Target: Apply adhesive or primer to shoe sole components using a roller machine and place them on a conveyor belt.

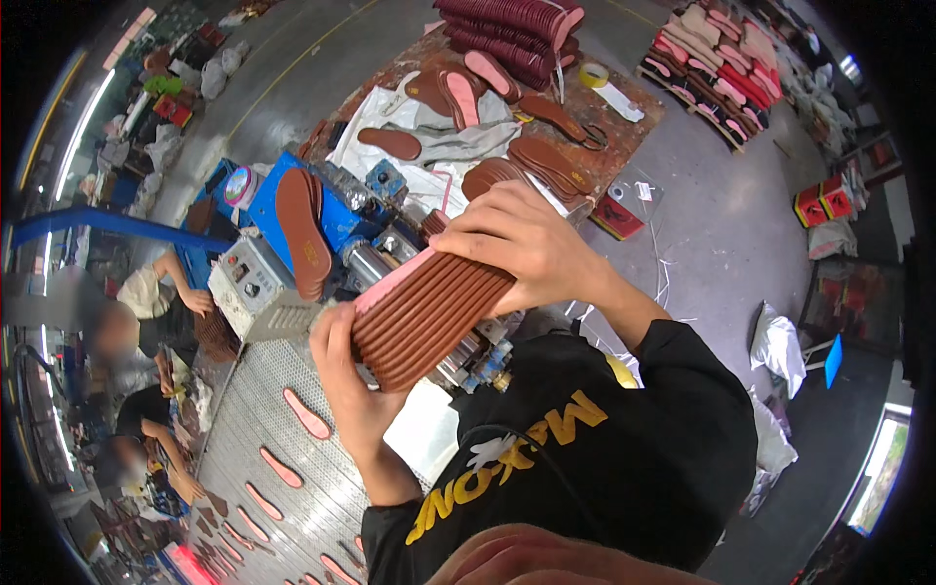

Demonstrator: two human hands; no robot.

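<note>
A thick stack of brown insoles (434,317) with a pink face on its far side is held between my two hands, edges turned up. My left hand (349,385) grips its near left end, thumb underneath and fingers over the edge. My right hand (531,244) is wrapped over the other end, fingers across the top. Just beyond the stack stands a blue machine (336,219) with metal rollers, partly hidden by the stack. Several brown insoles (300,229) lean on this machine, to the left of my right hand.
Pink insoles (307,414) lie spaced along a perforated metal conveyor (327,478). A worktable (624,132) ahead bears loose insoles, maroon insole stacks (512,44), scissors (593,137) and a tape roll (593,75). A control box (249,278) stands left. Co-workers (156,331) work beside the conveyor.
</note>
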